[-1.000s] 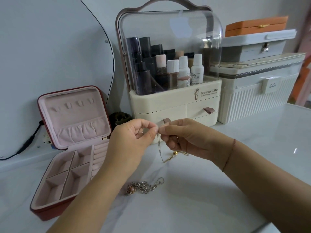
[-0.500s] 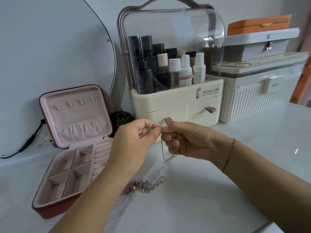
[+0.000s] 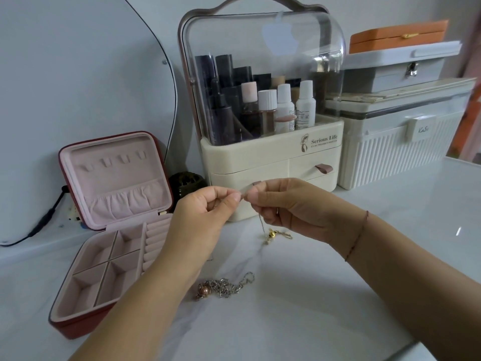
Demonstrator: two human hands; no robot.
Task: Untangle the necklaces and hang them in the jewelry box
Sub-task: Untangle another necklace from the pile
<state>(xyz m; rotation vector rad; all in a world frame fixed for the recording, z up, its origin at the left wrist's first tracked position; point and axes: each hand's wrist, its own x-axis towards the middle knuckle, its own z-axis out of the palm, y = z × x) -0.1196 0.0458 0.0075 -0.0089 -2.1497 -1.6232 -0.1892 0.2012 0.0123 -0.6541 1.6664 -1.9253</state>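
A thin gold necklace (image 3: pixel 270 231) hangs from between my two hands above the white table. My left hand (image 3: pixel 205 217) and my right hand (image 3: pixel 289 207) pinch its chain, fingertips almost touching at the middle. Its gold clasp end dangles just below my right hand. A second, silver chain necklace with a coppery bead (image 3: pixel 223 286) lies bunched on the table below my hands. The red jewelry box (image 3: pixel 86 316) stands open at the left, with pink lining, small hooks in its raised lid and divided compartments in its base.
A cream cosmetics organizer (image 3: pixel 270 157) with a clear lid and bottles stands right behind my hands. A white ribbed case (image 3: pixel 398 155) with stacked boxes is at the back right. A dark round object (image 3: pixel 186 182) and a black cable (image 3: pixel 41 222) sit by the box.
Both hands stayed pinched together on the gold chain and rose slightly. The dangling clasp end swung from under my hands toward the right.
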